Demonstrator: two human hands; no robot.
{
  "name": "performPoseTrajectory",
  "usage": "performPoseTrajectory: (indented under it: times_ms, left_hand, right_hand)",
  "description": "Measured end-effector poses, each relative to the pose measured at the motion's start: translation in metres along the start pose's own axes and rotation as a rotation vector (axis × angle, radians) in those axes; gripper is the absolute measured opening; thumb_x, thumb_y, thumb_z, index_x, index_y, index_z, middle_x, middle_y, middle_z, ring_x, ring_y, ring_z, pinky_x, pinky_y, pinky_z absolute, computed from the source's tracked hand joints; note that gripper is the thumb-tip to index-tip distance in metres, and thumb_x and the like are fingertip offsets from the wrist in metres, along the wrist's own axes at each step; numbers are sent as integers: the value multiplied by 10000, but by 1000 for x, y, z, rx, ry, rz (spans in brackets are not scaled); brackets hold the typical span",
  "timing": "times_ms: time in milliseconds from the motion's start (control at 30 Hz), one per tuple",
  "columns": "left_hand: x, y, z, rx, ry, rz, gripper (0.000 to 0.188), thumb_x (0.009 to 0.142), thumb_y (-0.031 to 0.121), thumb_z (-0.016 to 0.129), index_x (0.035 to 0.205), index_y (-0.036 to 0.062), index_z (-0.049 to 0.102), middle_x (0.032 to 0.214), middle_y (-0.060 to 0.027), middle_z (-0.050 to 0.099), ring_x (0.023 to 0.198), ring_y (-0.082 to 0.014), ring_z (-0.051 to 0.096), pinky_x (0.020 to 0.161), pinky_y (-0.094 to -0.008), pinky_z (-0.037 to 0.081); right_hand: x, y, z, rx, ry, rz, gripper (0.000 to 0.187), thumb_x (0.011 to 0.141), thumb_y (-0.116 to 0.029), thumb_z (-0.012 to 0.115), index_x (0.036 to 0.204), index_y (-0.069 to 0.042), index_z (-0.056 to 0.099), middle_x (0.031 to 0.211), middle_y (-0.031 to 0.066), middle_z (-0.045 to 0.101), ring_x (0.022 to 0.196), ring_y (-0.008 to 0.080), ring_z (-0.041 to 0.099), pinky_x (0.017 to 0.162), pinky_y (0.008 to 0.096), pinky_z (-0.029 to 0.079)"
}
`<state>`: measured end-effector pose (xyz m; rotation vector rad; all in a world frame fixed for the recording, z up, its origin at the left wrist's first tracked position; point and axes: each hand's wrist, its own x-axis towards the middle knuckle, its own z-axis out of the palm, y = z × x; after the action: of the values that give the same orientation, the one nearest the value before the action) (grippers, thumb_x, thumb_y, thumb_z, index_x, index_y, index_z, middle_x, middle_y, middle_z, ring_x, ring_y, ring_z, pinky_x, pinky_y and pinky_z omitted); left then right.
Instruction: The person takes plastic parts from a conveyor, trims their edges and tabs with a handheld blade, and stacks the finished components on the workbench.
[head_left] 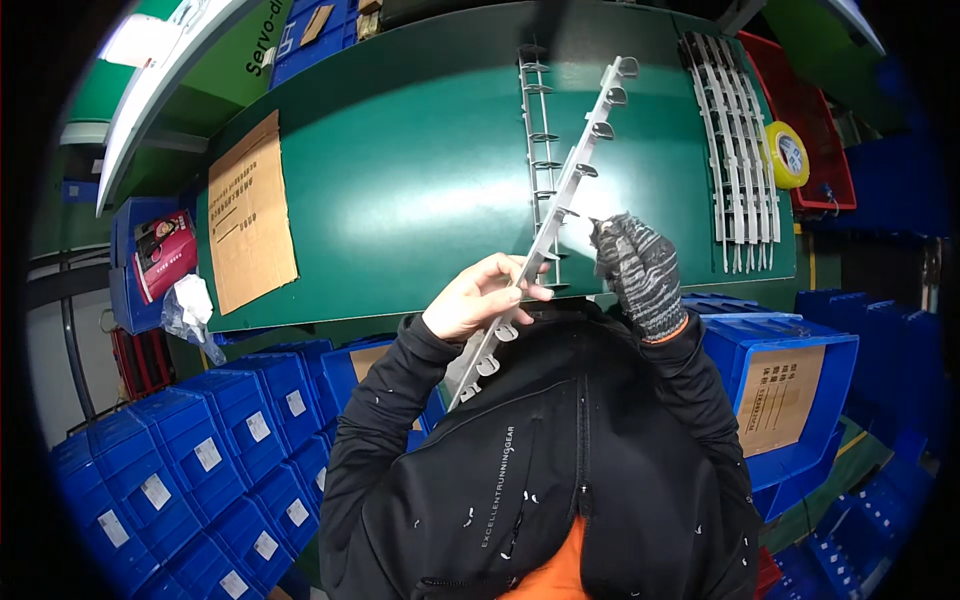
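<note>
My bare left hand (478, 300) grips a long, narrow grey strip (553, 218) near its lower middle, thumb and fingers on either side. The strip slants from near my jacket up and to the right over the table. Rounded, dark-faced tabs stick out along its right edge. My right hand (640, 275), in a grey-and-black knit glove, is close to the right of the strip with its fingers curled. What its fingertips hold, if anything, I cannot make out. Behind the held strip, a ladder-like rail piece (545, 137) with dark crosspieces lies on the table.
The green table (400, 190) carries several similar strips (735, 150) side by side at right, a yellow tape roll (788, 155) and, at left, a cardboard sheet (252, 215). A red bin (820, 150) stands beyond. Blue crates (200, 455) are stacked at left; another blue crate (790, 345) is at right.
</note>
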<state>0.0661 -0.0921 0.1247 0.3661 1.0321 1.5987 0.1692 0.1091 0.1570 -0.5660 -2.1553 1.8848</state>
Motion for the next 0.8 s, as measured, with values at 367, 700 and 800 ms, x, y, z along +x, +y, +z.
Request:
performPoseTrajectory:
  times_ms: [367,700,800]
  left_hand:
    - [2,13,19,1008,264,315,142,735,69,599,848,30,524,1115,-100,457,795,-129,493,655,-225,419]
    - [8,10,22,997,360,319,138,735,63,599,850,34,528,1101,-101,459,726,-106,491,574,-212,427]
    - [11,7,24,1101,402,348,160,725,63,613,860,35,532,1107,-112,459,771,-151,524,625,-241,445]
  right_hand:
    - [12,13,12,-561,69,-259,147,811,-164,534,792,-32,598,690,140,576,632,306,564,572,380,445]
    - [0,14,15,-339,-55,-264,111,791,-104,531,780,-9,588,672,143,568,599,300,554,552,356,435]
    - [1,12,17,-181,79,-112,133,785,-117,578,817,11,593,667,122,568,580,207,553,551,307,433]
